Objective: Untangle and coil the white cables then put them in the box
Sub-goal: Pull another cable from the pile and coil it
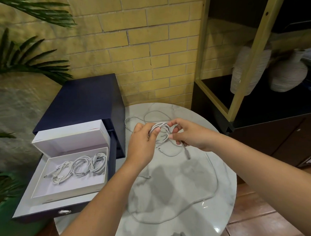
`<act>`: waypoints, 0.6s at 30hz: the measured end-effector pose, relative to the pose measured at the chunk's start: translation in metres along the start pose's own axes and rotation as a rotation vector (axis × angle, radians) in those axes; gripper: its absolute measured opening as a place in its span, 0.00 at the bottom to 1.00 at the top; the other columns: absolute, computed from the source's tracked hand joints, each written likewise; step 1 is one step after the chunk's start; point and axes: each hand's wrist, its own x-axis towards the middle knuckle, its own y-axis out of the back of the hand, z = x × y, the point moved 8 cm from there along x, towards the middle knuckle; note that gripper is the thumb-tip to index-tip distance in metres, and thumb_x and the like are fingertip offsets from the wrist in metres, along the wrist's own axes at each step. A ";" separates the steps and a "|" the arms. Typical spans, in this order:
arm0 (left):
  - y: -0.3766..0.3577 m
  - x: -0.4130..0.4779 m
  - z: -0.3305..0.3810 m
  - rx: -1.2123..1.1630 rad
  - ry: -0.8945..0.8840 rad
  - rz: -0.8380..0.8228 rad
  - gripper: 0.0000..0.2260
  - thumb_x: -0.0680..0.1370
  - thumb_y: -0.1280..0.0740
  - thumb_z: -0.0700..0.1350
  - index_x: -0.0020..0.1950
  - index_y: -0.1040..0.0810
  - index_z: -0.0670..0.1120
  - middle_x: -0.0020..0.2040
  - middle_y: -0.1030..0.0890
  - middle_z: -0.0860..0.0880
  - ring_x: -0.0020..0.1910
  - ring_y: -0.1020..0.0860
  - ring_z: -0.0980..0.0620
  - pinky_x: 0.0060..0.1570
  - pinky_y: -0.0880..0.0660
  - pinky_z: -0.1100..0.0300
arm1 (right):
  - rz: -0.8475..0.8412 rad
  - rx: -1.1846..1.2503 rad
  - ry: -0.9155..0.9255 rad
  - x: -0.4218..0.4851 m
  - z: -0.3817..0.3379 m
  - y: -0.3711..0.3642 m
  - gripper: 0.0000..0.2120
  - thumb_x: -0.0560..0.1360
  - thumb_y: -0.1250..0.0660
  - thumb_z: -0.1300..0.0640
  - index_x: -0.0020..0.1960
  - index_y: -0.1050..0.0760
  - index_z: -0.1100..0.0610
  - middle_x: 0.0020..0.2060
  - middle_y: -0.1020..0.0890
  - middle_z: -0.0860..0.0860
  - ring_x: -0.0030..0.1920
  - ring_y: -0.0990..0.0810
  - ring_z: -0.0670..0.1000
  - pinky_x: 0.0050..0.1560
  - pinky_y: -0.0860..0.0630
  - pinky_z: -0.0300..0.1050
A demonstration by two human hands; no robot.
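box (pixel 72 191): three coiled white cables (pixel 79 166) stowed. right of box, above surface (pixel 225 168): fourth coil (pixel 161 130), part wound; left hand (pixel 143 138) and right hand (pixel 189 134) grips closed on it. further right, loose cable (pixel 217 184) remained uncoiled.

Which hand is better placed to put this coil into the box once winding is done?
Left, probably. The left hand grips the coil and is nearer the white box, which lies open left of the table. The right hand pinches the coil's other side, farther away.
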 end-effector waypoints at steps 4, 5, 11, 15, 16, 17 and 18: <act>0.001 0.000 -0.001 -0.054 0.041 0.025 0.08 0.80 0.39 0.52 0.51 0.22 0.52 0.44 0.26 0.48 0.42 0.30 0.61 0.40 0.36 0.74 | 0.090 -0.140 0.074 0.001 0.001 0.004 0.16 0.76 0.31 0.60 0.61 0.29 0.50 0.52 0.26 0.52 0.39 0.19 0.50 0.45 0.21 0.44; 0.000 0.000 -0.003 -0.113 0.082 0.027 0.08 0.80 0.39 0.53 0.50 0.21 0.52 0.43 0.26 0.48 0.41 0.30 0.60 0.41 0.35 0.72 | 0.115 -0.106 0.082 0.002 0.003 0.004 0.16 0.75 0.30 0.60 0.60 0.29 0.51 0.53 0.26 0.53 0.40 0.18 0.52 0.46 0.19 0.46; -0.010 -0.015 -0.011 -0.578 0.396 0.076 0.06 0.80 0.36 0.50 0.47 0.22 0.49 0.40 0.23 0.51 0.38 0.25 0.55 0.54 0.24 0.50 | 0.305 0.269 0.058 0.004 0.021 0.004 0.10 0.74 0.29 0.57 0.51 0.28 0.58 0.45 0.25 0.57 0.46 0.18 0.56 0.56 0.21 0.49; -0.017 -0.018 -0.012 -0.685 0.471 0.084 0.09 0.80 0.36 0.48 0.51 0.23 0.43 0.44 0.22 0.47 0.40 0.24 0.53 0.56 0.24 0.52 | 0.286 0.481 0.022 0.007 0.027 -0.006 0.07 0.76 0.31 0.58 0.47 0.26 0.62 0.44 0.22 0.58 0.46 0.21 0.51 0.54 0.21 0.44; -0.018 -0.018 -0.013 -0.687 0.476 0.091 0.09 0.80 0.36 0.48 0.51 0.23 0.42 0.44 0.22 0.47 0.40 0.24 0.53 0.55 0.24 0.53 | 0.303 0.395 0.026 0.006 0.026 -0.004 0.07 0.76 0.31 0.56 0.46 0.25 0.60 0.43 0.22 0.55 0.44 0.22 0.50 0.51 0.22 0.43; -0.017 -0.018 -0.013 -0.686 0.479 0.101 0.09 0.80 0.35 0.48 0.51 0.24 0.42 0.44 0.23 0.47 0.40 0.24 0.53 0.54 0.24 0.54 | 0.309 0.301 0.034 0.005 0.023 -0.002 0.07 0.76 0.31 0.55 0.45 0.25 0.58 0.41 0.22 0.53 0.43 0.23 0.48 0.48 0.24 0.42; -0.016 -0.018 -0.014 -0.682 0.482 0.109 0.10 0.80 0.35 0.48 0.51 0.24 0.41 0.43 0.23 0.47 0.40 0.25 0.53 0.53 0.24 0.54 | 0.301 0.231 0.045 0.004 0.020 -0.002 0.06 0.76 0.32 0.54 0.45 0.24 0.57 0.40 0.22 0.51 0.41 0.24 0.47 0.45 0.26 0.42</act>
